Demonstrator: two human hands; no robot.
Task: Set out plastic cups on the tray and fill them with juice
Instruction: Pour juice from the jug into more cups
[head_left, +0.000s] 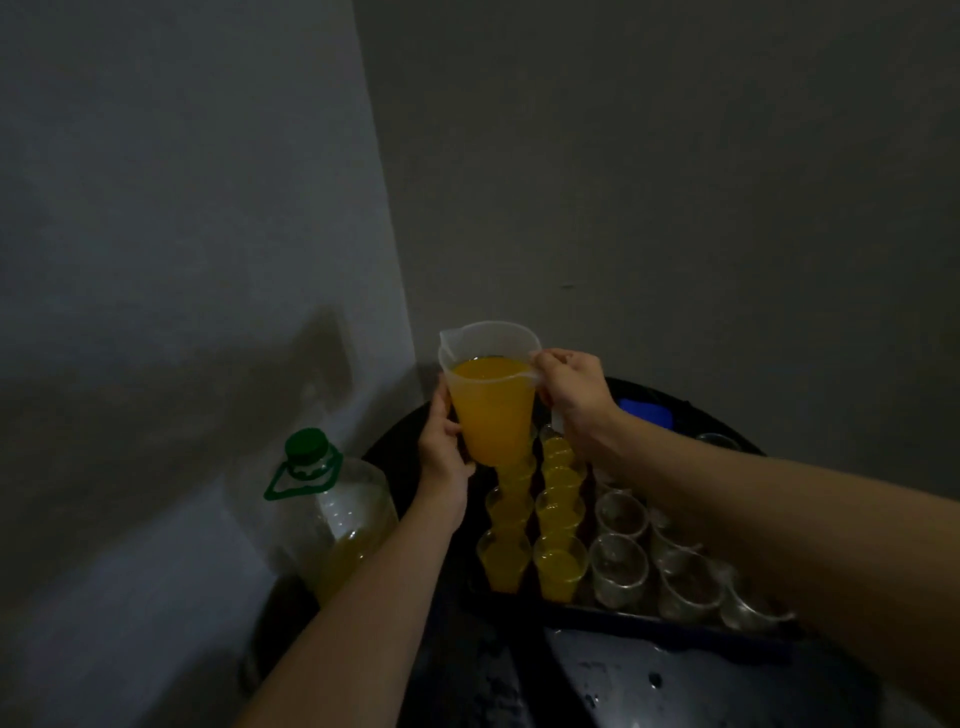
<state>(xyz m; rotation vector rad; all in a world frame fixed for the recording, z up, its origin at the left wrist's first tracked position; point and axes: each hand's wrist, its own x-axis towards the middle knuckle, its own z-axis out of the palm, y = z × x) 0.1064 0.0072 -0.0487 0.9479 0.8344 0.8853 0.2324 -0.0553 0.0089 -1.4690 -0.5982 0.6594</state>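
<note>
A translucent jug (491, 410) of orange juice is held upright above the far end of a dark tray (649, 621), in dim light. Its handle is gripped by the right hand (574, 397), fingers curled around it, while its lower wall is cupped by the left hand (444, 457), thumb to the front and fingers wrapped behind. The spout is turned to the left. Two columns of filled cups (558, 564) are seen beneath and in front of the jug; the empty cups (621, 569) are ranged to their right, packed close together. A large bottle (343, 509) with a green cap (307, 447), some juice left in its lower part, is stood near the tray on the left. About half the pouring is judged to be outstanding. With the jug nearly full, a gush could be caused by too quick a tilt, and the light cups could be overfilled or toppled; a rim could also be clipped by the jug's base, carried low over the filled rows. Fill levels are made hard to judge by the poor light.
</note>
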